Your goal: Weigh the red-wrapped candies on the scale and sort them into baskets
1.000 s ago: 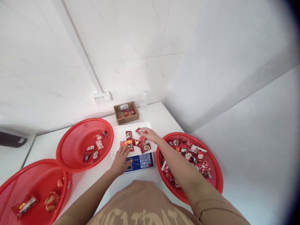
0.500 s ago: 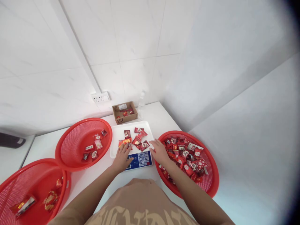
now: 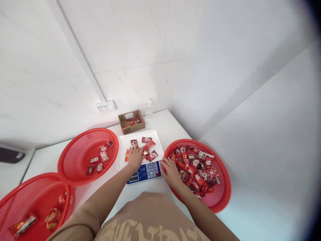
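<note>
My left hand [image 3: 135, 158] is over the white tray of a kitchen-style scale [image 3: 121, 160], its fingers spread across the wrapped candies there. Several red candy packets [image 3: 152, 155] lie on that tray to the right of my fingers, and a yellow-red packet [image 3: 127, 155] is partly hidden under the hand. Below the tray shows the blue keypad [image 3: 151, 170] of the scale. At the left rim of the full red basket [image 3: 227, 187] rests my right hand [image 3: 171, 170], fingers stretched out, with no packet visible in it. Mixed red candies [image 3: 198, 170] are heaped in that basket.
Two more red baskets stand on the left: a farther basket [image 3: 75, 157] with a few candies and a nearer basket [image 3: 15, 190] with larger packets. Behind the scale are a cardboard box [image 3: 132, 128] and a clear bottle [image 3: 149, 108]. Walls close off the back and right.
My left hand has moved right and slightly up over the candies, uncovering the scale's display. My right hand has lowered from beside the tray to the basket rim. The view has shifted slightly.
</note>
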### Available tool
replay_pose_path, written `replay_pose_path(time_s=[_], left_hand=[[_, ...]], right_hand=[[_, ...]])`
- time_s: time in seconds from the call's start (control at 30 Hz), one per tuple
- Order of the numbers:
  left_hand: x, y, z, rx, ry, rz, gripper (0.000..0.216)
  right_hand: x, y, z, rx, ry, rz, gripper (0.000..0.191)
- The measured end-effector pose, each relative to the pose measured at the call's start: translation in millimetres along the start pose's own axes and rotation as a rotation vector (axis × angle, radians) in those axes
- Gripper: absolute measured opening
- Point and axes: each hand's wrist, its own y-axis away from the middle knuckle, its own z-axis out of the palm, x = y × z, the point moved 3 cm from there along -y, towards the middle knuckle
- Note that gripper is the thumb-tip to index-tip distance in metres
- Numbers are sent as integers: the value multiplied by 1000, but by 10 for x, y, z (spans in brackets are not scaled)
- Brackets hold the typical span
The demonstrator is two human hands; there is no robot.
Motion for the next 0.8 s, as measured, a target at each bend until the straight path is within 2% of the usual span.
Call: replay_pose_path(time_s=[0.2,0.4,0.5,0.6,0.7,0.8], left_hand=[[-7,-43,-60,25,14,61,36],[117,215,-283,170,252,109,27],[341,472,-384,116,433,230,27],[539,698,-416,10,556,348,27],[484,735,-368,25,543,291,31],[167,580,-248,109,391,99,47]], right_hand=[[25,20,44,24,34,-24,40],[-80,4,-15,109,-31,-46,39],[-265,18,-113,119,-191,-100,52],[-426,62,-199,-3,-394,-145,55],[-389,121,-299,-68,-479,-81,46],[-83,204,-439,77,-427,133,46]])
